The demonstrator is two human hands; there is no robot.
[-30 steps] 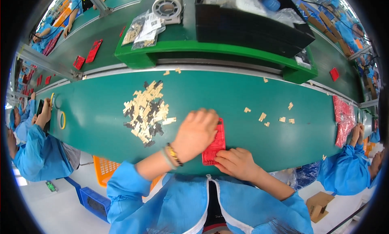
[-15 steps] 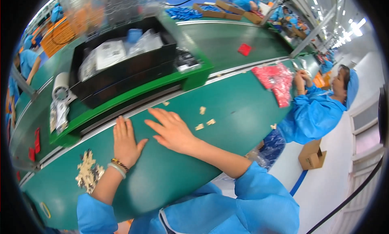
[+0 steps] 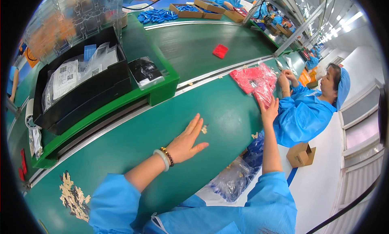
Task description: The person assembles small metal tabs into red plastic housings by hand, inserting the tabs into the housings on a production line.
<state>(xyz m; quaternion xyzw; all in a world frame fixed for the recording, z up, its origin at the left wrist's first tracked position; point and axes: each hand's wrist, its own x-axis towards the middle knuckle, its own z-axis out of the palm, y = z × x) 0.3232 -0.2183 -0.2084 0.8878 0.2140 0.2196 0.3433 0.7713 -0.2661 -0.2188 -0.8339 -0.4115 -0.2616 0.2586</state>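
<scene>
Packet of red parts (image 3: 243, 81) lies unlifted at the right hand (image 3: 270, 113), whose grip cannot be judged; left hand (image 3: 183, 147) open, empty; cream-and-black pile (image 3: 73, 196) loose.

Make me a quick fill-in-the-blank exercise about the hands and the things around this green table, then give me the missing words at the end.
1. The beaded bracelet is on the person's ____ wrist.
2. The right hand is ____ (nearer or farther) to the plastic-wrapped red bundle than the left hand is.
3. The pile of small pieces mixes beige and ____ ones.
4. The co-worker wears a cap coloured ____.

Missing words: left; nearer; black; blue.
</scene>
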